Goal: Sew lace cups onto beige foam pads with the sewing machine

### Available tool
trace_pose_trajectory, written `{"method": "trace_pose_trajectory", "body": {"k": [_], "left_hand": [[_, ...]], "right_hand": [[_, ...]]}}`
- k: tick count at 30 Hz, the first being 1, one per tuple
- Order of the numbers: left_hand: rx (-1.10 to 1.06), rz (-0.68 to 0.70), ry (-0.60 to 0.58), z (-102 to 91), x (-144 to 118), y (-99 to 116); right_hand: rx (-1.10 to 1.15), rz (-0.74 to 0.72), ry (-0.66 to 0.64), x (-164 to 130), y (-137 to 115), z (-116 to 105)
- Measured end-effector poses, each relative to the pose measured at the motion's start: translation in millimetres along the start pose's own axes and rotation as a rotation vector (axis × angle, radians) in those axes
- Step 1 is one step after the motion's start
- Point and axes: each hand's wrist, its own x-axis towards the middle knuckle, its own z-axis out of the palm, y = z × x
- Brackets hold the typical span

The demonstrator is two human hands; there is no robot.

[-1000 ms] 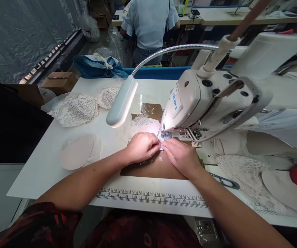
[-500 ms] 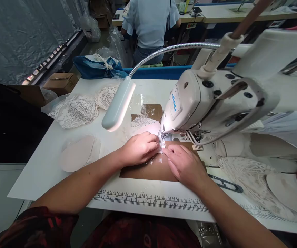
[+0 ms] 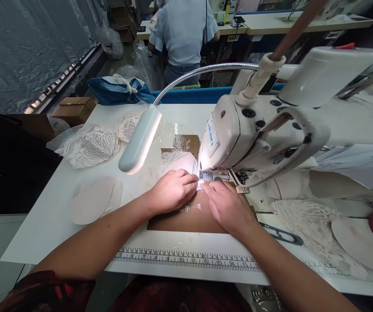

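A printed ruler (image 3: 186,260) runs along the near edge of the tabletop (image 3: 43,225). Past it, the left hand (image 3: 170,190) and right hand (image 3: 227,206) press flat, fingertips pinching a small white lace piece (image 3: 199,185) between them. The piece lies straight ahead of both hands, under the sewing machine (image 3: 238,134), equally near each. Farther left, lace cups (image 3: 89,145) lie heaped.
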Motion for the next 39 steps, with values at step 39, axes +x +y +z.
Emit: {"method": "trace_pose_trajectory", "body": {"k": [39], "left_hand": [[-0.216,0.087,-0.065,-15.4,-4.9,-26.5]], "right_hand": [[-0.087,-0.045,0.044,17.2,-5.6,0.0]]}}
